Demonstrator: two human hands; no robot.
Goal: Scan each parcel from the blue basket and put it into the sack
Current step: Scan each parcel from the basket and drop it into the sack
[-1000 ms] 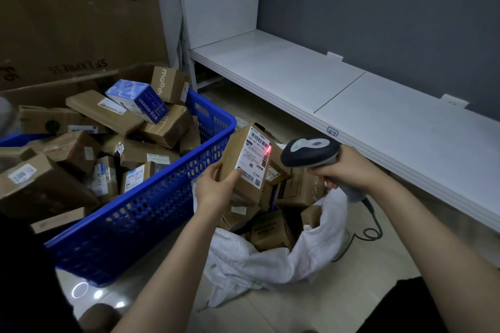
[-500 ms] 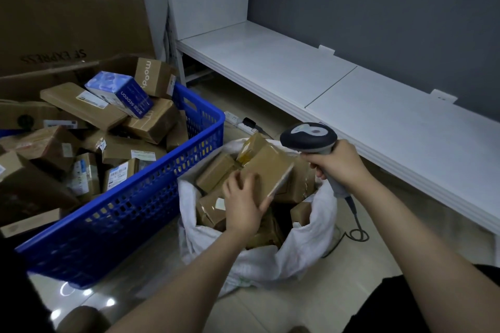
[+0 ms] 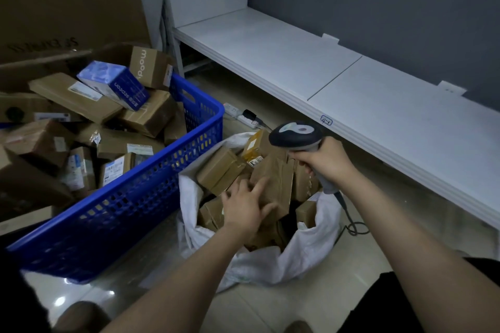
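A blue basket (image 3: 151,197) on the left is piled with several cardboard parcels, among them a blue-and-white box (image 3: 116,84). To its right an open white sack (image 3: 305,249) stands on the floor with several brown parcels inside. A brown parcel (image 3: 276,184) lies on top of the sack's pile. My left hand (image 3: 244,204) hovers over the sack with fingers spread, touching or just off that parcel. My right hand (image 3: 328,159) grips the handle of a grey barcode scanner (image 3: 296,135) above the sack's far side.
A low white shelf (image 3: 324,73) runs along the grey wall on the right. A power strip (image 3: 238,113) lies on the floor beside the basket's far corner. The scanner's cable (image 3: 351,224) coils on the tiles. Large cardboard boxes (image 3: 65,3) stand behind the basket.
My left hand carried the scanned parcel from in front of the scanner down into the sack and has let it go, fingers now spread. The scanner's red light is gone.
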